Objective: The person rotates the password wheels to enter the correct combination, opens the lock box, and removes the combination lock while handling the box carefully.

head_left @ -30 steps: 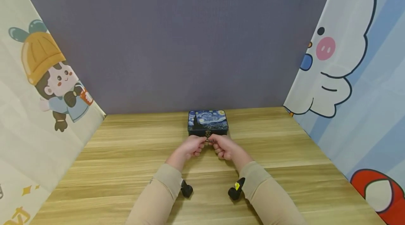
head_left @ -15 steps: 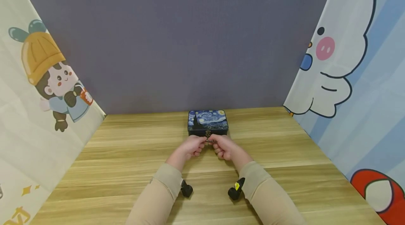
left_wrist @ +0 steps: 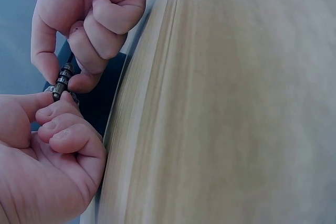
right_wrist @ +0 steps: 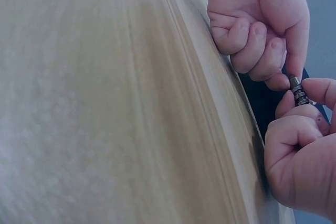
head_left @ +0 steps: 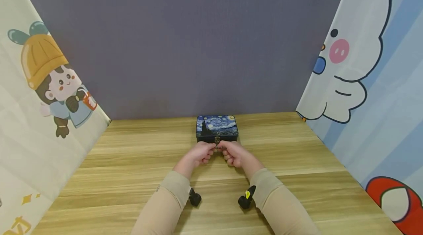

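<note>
A small dark box with a swirling blue night-sky painting on its lid stands shut near the back of the table. On its front face is a brass clasp. Just in front of the clasp, a small metal combination lock with ringed number dials lies between both hands. My left hand pinches one end of the lock between thumb and index finger, the other fingers curled in. From the opposite side, my right hand pinches the dial part with thumb and index finger. The fingertips partly cover the lock.
The wood-grain table runs back to a grey-purple panel. Cartoon-printed sheets border it on the left and right. A small black device hangs at each sleeve cuff.
</note>
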The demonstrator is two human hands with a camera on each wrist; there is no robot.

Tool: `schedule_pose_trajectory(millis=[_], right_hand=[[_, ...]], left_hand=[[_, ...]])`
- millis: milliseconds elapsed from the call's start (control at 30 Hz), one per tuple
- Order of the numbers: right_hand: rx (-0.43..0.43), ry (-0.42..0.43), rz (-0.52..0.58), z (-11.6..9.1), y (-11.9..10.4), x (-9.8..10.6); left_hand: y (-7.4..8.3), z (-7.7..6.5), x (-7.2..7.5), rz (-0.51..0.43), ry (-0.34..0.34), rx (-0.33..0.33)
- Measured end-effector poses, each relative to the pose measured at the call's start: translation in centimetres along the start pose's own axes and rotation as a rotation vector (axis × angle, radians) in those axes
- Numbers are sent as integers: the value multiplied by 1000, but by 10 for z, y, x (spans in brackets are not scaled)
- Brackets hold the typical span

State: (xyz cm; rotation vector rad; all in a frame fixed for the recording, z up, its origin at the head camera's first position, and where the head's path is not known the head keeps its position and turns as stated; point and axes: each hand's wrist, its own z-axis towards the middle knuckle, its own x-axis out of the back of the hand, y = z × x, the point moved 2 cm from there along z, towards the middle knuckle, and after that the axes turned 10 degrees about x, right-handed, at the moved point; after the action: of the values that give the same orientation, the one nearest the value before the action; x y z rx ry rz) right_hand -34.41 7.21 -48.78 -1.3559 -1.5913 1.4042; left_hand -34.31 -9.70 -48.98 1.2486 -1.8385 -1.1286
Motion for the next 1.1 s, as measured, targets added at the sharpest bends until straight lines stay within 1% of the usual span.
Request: schedule_pose_trajectory(millis=[367, 600, 700, 967, 1100], right_hand=[[-3, -31, 10, -2, 0, 1], [6, -14, -6, -2, 1, 0], [7, -19, -3, -2, 0, 0], [-3, -39, 17, -2, 1, 6], [-11, -33, 24, -3, 1, 11]], left_hand=[[-1, -1, 0, -4, -2, -5], [-1, -1, -1, -3, 6, -4], [-1, -1, -1, -5, 7, -4], [1, -3, -1, -18, -5, -7], [2, -5, -1, -21, -7, -4]])
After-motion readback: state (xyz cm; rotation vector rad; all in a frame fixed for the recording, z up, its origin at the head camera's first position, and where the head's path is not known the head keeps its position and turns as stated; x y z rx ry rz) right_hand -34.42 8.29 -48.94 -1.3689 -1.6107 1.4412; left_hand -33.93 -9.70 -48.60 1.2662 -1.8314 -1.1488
